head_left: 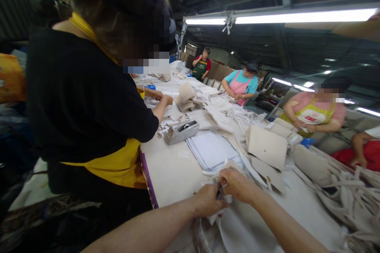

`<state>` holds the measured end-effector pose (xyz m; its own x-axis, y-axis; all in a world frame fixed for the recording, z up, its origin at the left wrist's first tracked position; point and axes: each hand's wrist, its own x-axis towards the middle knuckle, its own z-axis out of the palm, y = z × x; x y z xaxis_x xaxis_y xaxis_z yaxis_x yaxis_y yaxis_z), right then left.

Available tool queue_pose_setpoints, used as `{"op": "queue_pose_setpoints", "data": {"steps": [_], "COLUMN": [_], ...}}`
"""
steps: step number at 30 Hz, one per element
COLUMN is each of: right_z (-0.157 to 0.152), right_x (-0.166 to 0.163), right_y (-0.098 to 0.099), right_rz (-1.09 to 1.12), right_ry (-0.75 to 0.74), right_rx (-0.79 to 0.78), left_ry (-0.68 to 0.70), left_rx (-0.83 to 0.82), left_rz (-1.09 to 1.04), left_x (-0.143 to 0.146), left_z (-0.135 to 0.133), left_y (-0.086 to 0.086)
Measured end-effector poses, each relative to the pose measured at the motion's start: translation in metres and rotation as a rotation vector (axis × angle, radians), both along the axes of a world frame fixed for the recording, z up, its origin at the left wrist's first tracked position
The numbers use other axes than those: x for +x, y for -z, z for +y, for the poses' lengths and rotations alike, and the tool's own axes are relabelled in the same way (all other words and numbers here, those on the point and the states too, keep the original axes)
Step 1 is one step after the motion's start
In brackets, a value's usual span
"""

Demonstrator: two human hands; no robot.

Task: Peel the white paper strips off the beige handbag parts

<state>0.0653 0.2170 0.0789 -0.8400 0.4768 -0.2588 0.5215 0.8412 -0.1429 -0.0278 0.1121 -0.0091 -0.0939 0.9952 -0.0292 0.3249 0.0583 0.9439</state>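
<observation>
paper stack: my landmark, white sheets lying on the table.
pale piece: crinkled, on the near side of the stack, directly between both hands.
left hand: pinching the piece, farther from the stack.
right hand: fingers closed on it too, nearer the stack.
long axis: i cannot tell; fingers cover it.
tape dispenser: just left of the stack.

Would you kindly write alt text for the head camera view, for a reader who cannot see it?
The wearer's left hand and right hand hold crumpled pale material over a table. Beyond them are a grey tape dispenser, white sheets and cream bag-like pieces; a co-worker in black and yellow stands at left, more co-workers across the table.
</observation>
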Motion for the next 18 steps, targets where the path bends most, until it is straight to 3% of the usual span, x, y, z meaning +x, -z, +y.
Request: {"op": "queue_pose_setpoints", "data": {"steps": [10, 18], "right_z": [0.000, -0.011], "right_x": [-0.013, 0.015], "right_y": [-0.002, 0.007], "right_rz": [-0.135, 0.091], "right_ry": [-0.057, -0.180], "right_rx": [0.049, 0.132], "left_ry": [-0.030, -0.041], "left_rx": [-0.025, -0.018], "left_rz": [0.069, -0.066], "left_x": [0.002, 0.002], "left_z": [-0.005, 0.001], "left_y": [0.003, 0.010]}}
